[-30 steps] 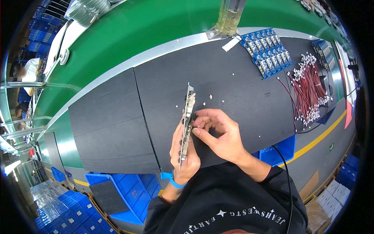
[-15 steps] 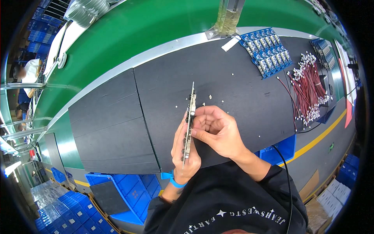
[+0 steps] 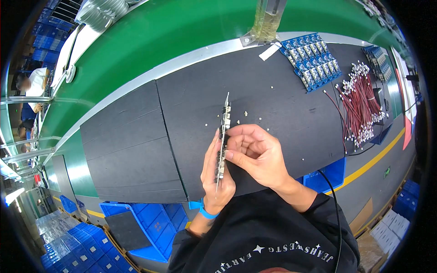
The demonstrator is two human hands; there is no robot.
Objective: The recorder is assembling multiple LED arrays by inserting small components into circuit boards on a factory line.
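A circuit board [image 3: 226, 119] with white connectors along one face stands on edge over the black work mat, seen almost edge-on. My left hand [image 3: 210, 166], with a blue band at the wrist, grips it from the left and below. My right hand [image 3: 261, 157] is closed at the connector side, its thumb and curled fingers against the board. What those fingertips pinch, if anything, is hidden. Several tiny white pieces [image 3: 246, 113] lie scattered on the mat beyond my hands.
Blue circuit boards [image 3: 312, 61] lie at the far right, with another stack [image 3: 377, 63] beyond. Dark red wires with white plugs [image 3: 362, 104] are bundled at the right. Blue bins [image 3: 150, 230] stand below the near edge. A metal post [image 3: 268, 20] rises behind the black mat [image 3: 123, 145].
The board has turned slightly and shifted a little to the right and away from me. My right hand has moved slightly right with it, its fingers still at the board.
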